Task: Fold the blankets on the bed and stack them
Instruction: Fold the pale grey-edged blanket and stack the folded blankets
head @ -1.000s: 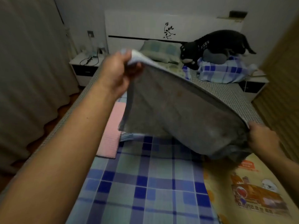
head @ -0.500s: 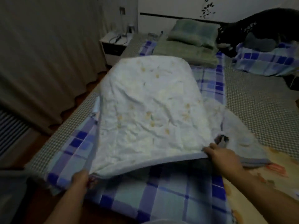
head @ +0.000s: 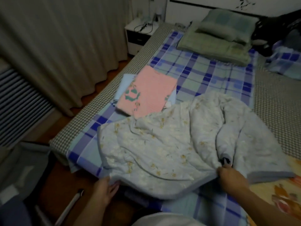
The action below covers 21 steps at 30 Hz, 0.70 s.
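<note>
Left hand (head: 105, 187) sits at the near left edge of the quilt (head: 171, 144), fingers fairly straight; whether it pinches the hem I cannot tell. A folded pink blanket (head: 148, 92) lies beyond, its near corner under the quilt. The quilt lies rumpled across the plaid sheet (head: 211, 69). Right hand (head: 231, 178) grips a bunched near edge. Judged soft, light, limp: best held at hem corners.
</note>
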Each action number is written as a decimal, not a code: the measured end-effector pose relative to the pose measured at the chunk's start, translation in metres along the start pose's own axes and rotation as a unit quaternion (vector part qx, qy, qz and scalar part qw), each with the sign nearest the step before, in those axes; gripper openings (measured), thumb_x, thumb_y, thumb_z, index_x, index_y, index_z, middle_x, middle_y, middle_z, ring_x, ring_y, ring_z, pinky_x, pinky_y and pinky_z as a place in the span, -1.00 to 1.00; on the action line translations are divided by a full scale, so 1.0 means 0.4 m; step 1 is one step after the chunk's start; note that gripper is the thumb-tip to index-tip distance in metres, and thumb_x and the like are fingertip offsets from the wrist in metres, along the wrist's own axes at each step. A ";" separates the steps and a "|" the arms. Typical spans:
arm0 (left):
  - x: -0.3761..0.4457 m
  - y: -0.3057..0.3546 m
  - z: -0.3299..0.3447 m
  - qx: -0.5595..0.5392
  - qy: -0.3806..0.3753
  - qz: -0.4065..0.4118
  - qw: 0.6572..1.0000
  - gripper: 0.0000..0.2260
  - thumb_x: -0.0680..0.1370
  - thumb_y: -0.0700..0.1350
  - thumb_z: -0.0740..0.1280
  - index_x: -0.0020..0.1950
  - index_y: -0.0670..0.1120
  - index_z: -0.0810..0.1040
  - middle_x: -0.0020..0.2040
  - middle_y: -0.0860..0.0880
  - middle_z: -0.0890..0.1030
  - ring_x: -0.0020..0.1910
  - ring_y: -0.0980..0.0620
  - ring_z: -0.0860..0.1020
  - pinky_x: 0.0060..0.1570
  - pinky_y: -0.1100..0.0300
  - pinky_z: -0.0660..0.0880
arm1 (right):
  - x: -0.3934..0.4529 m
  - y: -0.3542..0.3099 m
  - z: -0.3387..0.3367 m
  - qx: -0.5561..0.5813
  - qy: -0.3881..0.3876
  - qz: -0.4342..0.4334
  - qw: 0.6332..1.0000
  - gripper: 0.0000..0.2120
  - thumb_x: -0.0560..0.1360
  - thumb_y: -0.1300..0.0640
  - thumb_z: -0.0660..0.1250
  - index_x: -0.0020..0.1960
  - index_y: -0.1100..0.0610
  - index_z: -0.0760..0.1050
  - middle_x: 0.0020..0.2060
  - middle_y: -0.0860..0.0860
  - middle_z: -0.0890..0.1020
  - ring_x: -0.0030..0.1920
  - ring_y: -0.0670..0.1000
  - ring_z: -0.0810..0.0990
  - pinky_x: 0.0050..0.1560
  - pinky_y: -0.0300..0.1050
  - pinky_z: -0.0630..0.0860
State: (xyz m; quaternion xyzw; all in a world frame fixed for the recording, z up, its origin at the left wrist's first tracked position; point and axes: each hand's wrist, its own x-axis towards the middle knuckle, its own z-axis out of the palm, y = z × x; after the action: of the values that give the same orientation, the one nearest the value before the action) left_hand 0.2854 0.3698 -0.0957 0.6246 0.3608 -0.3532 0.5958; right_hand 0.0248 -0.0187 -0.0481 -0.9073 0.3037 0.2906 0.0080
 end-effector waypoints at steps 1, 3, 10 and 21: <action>0.000 0.060 0.043 -0.019 -0.012 0.006 1.000 -0.67 0.65 -0.17 0.19 0.43 -0.15 0.42 0.00 -0.16 0.59 -0.06 -0.14 0.58 0.12 -0.07 0.48 | 0.018 0.021 -0.009 0.038 0.017 0.040 0.998 -0.79 0.55 0.02 0.18 0.14 0.04 0.45 0.16 0.09 0.52 0.07 0.15 0.63 0.01 0.01 0.53; -0.043 0.238 0.176 -0.012 -0.036 0.069 0.997 -0.66 0.67 -0.19 0.17 0.44 -0.18 0.38 0.18 -0.24 0.57 0.19 -0.23 0.56 0.09 -0.09 0.53 | 0.056 0.087 -0.084 0.147 0.085 0.110 0.979 -0.65 0.50 -0.05 0.08 0.13 0.09 0.49 0.07 0.17 0.61 0.05 0.22 0.63 0.02 0.04 0.53; -0.725 0.936 0.747 -0.165 -0.429 0.262 0.849 -0.85 0.55 -0.30 0.20 0.01 -0.24 0.55 0.01 -0.33 0.61 -0.13 -0.23 0.62 0.00 -0.28 0.52 | -0.022 0.521 -0.873 0.350 0.454 0.329 0.751 -0.79 0.51 0.31 0.27 0.13 0.31 0.54 0.06 0.37 0.58 0.10 0.37 0.56 0.18 0.21 0.50; -1.119 1.287 0.806 -0.332 -0.390 0.359 0.780 -0.65 0.65 -0.09 0.05 0.11 -0.15 0.61 0.04 -0.19 0.69 -0.12 -0.16 0.70 -0.28 -0.11 0.65 | -0.470 0.890 -1.332 -0.073 0.692 0.317 0.644 -0.86 0.47 0.14 0.34 -0.02 0.06 0.39 -0.17 0.17 0.46 -0.27 0.33 0.54 -0.22 0.12 0.57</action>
State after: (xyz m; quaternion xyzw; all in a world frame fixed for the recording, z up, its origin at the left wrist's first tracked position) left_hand 0.5111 0.0191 0.5333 0.2815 -0.0577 -0.1853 0.9397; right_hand -0.0163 -0.3079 0.5524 -0.6900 0.4675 -0.4158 -0.3638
